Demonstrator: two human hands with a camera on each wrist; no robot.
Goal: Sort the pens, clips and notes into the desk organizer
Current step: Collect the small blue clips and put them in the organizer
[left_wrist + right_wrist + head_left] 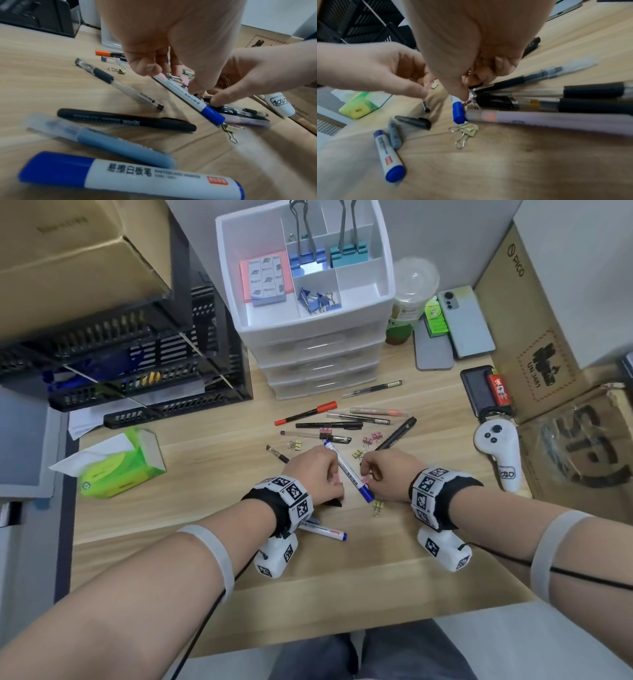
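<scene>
The left hand [318,474] gripped a blue-capped whiteboard marker [349,472], fingers curled round its upper end, the marker slanting down toward the person with its cap near the desk [178,501]. The right hand [387,472], just beside that marker, had its fingers curled and its thumb and fingertips pinched on a small pink clip [365,481] next to the blue cap. A gold clip [376,507] lay on the desk just below the cap.

Beyond the marker, loose pens lay scattered: a red-capped pen [306,413], a black pen [329,425], a clear pen [315,436], with more pink clips [371,438] and gold clips among them. Nearer the person than the marker, under the left wrist, lay a second whiteboard marker [325,531].

Farther back from the marker stood the white organizer [383,285], a drawer unit with a divided top tray. The tray held sticky notes [265,278] in its left compartment, and large blue and teal clips and small blue clips [317,299] in others.
</scene>
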